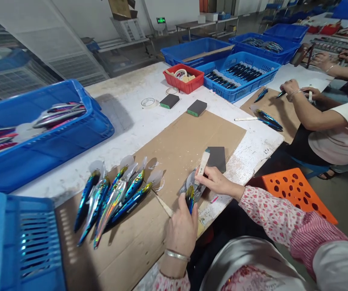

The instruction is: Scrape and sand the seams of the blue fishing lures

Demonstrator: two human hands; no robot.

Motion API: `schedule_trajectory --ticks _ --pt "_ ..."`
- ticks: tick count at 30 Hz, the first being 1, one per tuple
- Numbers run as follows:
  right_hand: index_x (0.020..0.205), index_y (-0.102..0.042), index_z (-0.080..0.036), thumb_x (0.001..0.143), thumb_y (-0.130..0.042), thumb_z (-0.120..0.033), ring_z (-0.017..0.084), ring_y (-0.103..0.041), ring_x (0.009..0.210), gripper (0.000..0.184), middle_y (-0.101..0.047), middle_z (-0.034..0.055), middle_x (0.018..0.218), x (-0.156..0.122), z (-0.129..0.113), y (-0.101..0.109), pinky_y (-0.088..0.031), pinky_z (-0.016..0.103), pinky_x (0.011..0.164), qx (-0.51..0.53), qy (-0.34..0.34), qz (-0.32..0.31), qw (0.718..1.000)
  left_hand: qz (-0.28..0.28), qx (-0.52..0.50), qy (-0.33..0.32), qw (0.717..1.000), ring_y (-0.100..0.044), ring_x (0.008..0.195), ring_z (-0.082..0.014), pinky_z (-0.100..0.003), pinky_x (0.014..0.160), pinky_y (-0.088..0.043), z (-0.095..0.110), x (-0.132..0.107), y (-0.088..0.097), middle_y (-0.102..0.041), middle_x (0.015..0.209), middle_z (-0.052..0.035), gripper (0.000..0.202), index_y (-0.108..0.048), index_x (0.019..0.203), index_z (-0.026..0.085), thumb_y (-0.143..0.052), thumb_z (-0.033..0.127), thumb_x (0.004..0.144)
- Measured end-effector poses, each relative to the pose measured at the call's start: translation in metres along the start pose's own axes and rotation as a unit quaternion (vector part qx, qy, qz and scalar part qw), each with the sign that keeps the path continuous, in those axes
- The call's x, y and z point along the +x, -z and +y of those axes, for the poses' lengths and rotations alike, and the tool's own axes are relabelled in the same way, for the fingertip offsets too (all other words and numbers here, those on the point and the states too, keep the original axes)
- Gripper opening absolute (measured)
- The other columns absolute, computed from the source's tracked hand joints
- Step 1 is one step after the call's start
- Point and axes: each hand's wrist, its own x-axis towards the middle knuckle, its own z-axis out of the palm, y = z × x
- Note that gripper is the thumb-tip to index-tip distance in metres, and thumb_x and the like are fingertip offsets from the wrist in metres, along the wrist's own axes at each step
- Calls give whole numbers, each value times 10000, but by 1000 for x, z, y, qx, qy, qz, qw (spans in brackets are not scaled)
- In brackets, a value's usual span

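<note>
My left hand [181, 226] is closed around a shiny blue and yellow fishing lure [190, 197], held upright over the cardboard sheet [177, 149]. My right hand [214, 182] pinches a pale flat stick [203, 162] and holds its lower end against the lure's clear lip. A row of several finished-looking blue lures [113, 198] lies on the cardboard to the left. A dark sanding block [216, 158] sits just beyond my right hand. Another thin stick [163, 205] lies beside my left hand.
Blue crates with lures stand at the left [40, 149] and near left corner [19, 242]. Two sanding blocks [196, 108], tape rolls [148, 102], a red tray [183, 79] and more blue crates [237, 74] lie farther back. Other people work at the right [328, 117]. An orange stool [296, 190] stands below.
</note>
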Motion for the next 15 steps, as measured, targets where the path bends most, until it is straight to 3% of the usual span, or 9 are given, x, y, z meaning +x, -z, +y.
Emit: schedule_trajectory --ticks 4,6,8,10,12,15 --pt "890 -589 -173 954 -451 -427 155 -580 754 296 -625 36 846 3 1 0 -455 269 720 22 19 129 991 8 7 -2 1000 -713 753 -239 -280 592 -477 -2 0 -1 -732 879 -125 437 -422 1311 106 -378 360 959" --pt "949 -606 -189 961 -447 -424 168 -593 802 284 -637 45 911 4 8 16 -473 283 736 15 39 200 979 12 6 -6 1000 -712 747 -239 -285 600 -482 -3 0 -2 -731 853 -115 442 -416 1314 107 -356 371 963" --pt "1010 -627 -210 965 -451 -402 186 -594 833 264 -643 50 933 5 21 46 -477 312 761 -62 59 245 966 12 0 -11 1000 -712 773 -248 -297 628 -491 -4 0 -3 -729 852 -122 454 -407 1317 95 -333 376 969" --pt "1065 -643 -218 955 -470 -354 219 -584 909 247 -641 72 992 2 40 83 -466 360 829 -189 79 252 946 13 -6 -11 1000 -710 803 -258 -311 647 -496 -4 0 -4 -728 869 -136 464 -401 1320 82 -322 377 971" --pt "1167 -622 -185 928 -478 -276 261 -552 995 293 -622 113 1080 -2 64 118 -449 404 874 -316 81 205 923 15 -10 -11 1000 -708 810 -264 -319 648 -496 -4 1 -5 -729 884 -143 465 -402 1319 77 -323 374 969" --pt "1187 -631 -153 896 -396 -127 286 -520 1024 376 -603 151 1127 -7 90 146 -440 438 891 -438 19 154 885 26 -19 -16 999 -708 797 -260 -317 639 -493 -6 2 -7 -731 877 -142 462 -413 1313 80 -332 371 964"
